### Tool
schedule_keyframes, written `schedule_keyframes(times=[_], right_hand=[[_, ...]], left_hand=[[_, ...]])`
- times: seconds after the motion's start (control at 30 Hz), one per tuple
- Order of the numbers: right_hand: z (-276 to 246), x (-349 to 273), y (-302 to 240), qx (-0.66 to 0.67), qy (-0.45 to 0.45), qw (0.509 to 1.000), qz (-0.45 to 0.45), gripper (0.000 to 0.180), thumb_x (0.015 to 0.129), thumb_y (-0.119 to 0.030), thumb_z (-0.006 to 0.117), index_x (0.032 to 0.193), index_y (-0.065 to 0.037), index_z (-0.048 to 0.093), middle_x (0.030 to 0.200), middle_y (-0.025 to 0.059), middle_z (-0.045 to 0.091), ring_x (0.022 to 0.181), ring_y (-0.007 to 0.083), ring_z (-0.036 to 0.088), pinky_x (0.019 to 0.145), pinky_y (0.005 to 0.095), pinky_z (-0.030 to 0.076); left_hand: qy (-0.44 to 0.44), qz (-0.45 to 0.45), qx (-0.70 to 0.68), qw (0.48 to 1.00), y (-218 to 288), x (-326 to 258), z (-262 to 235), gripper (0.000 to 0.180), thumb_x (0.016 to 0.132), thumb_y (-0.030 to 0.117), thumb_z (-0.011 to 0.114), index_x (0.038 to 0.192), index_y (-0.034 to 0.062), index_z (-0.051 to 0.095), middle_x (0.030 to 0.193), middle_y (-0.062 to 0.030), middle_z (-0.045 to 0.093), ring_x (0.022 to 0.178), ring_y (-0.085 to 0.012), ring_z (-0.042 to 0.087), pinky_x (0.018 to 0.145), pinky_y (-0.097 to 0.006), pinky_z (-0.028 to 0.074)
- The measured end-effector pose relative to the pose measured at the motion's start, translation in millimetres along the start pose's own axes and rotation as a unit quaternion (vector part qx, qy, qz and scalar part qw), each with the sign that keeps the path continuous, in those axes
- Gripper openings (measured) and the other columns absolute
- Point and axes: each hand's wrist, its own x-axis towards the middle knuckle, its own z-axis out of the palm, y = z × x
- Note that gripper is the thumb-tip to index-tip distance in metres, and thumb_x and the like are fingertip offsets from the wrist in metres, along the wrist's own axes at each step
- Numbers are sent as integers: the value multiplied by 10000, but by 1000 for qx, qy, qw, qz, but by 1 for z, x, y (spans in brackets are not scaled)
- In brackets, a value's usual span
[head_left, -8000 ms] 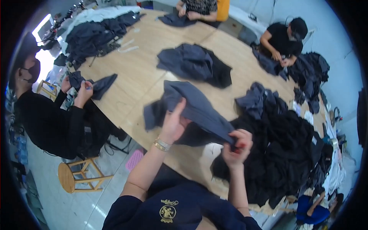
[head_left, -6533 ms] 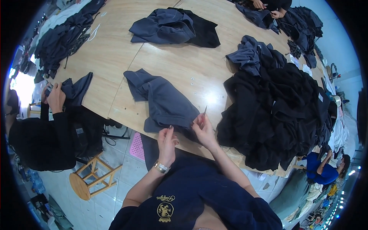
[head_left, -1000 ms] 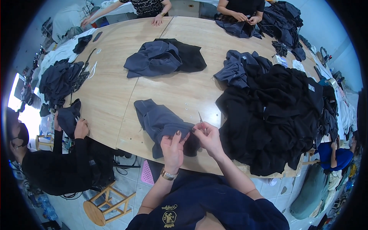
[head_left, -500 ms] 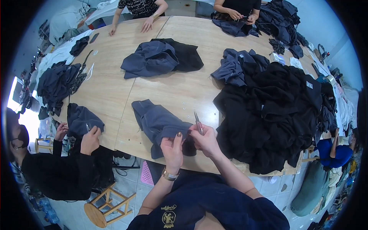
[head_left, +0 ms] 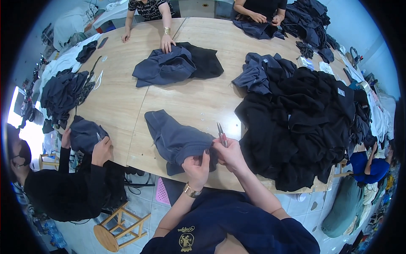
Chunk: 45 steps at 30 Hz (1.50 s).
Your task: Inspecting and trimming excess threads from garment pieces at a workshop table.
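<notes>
Your left grip (head_left: 196, 170) is closed on the near edge of a slate-grey woven-fabric garment (head_left: 171, 135), thumb and fingers pinching the cloth; your right grip (head_left: 230, 154), just beside it, is closed around a pair of slim metal snips with reddish handles (head_left: 222, 135), the blades pointing up and away from you, and its fingertips meet the garment's right end. The garment lies on the pale wooden tabletop (head_left: 114, 86), stretching away from your left grip toward the far left; a gold-coloured metal bracelet (head_left: 192, 190) circles the wrist just below that grip.

Right of your right grip, near it, rises a large heap of crumpled black cloth (head_left: 300, 131), with a bunched slate-grey cloth (head_left: 256, 76) at its far-left edge; well beyond your left grip sits a loose pile of grey and black fabric (head_left: 165, 70), where a co-worker's hand (head_left: 167, 44) rests on top; well to the left of your left grip, another co-worker's hands hold a dark grey cloth piece (head_left: 86, 134) at the tabletop's edge.
</notes>
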Motion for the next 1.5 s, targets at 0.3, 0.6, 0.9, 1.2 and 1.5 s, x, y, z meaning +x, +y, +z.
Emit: schedule_keyframes(times=[0.3, 0.6, 0.9, 1.2, 1.5], right_hand=[[-5, 1, 2, 156, -16, 988, 1, 53, 852, -82, 555, 848, -29, 549, 508, -46, 371, 358, 36, 282, 328, 208, 229], [7, -2, 4, -11, -3, 999, -46, 97, 856, -102, 568, 848, -7, 550, 480, -32, 401, 337, 42, 331, 306, 211, 275], [9, 3, 8, -45, 26, 998, -34, 56, 843, -75, 535, 844, -21, 520, 507, -20, 412, 342, 54, 334, 309, 218, 284], [-5, -1, 9, 145, -42, 988, -19, 80, 877, -109, 490, 818, -55, 498, 534, -51, 337, 375, 40, 267, 326, 205, 267], [-20, -10, 16, -455, 32, 825, -334, 270, 832, -295, 589, 815, -40, 505, 631, 151, 526, 550, 321, 554, 499, 377, 416]], left_hand=[[23, -244, -382, 891, 22, 19, -3, 129, 900, 41, 488, 1028, 29, 498, 1004, -88, 583, 927, -183, 585, 859, -376, 492], [46, -150, -288, 945, 9, 10, 3, 172, 884, 20, 522, 1052, 9, 491, 1016, -70, 570, 915, -140, 560, 854, -293, 459], [47, -59, -128, 989, 4, 2, 6, 133, 854, -5, 568, 978, -15, 521, 954, -38, 564, 845, -77, 509, 760, -217, 423], [29, -260, -411, 873, 23, 15, -4, 127, 901, 71, 476, 992, 5, 535, 983, -92, 594, 930, -214, 589, 871, -430, 496], [35, -300, -449, 841, 35, 21, -10, 132, 902, 92, 473, 930, -3, 560, 962, -102, 611, 911, -217, 595, 879, -423, 479]])
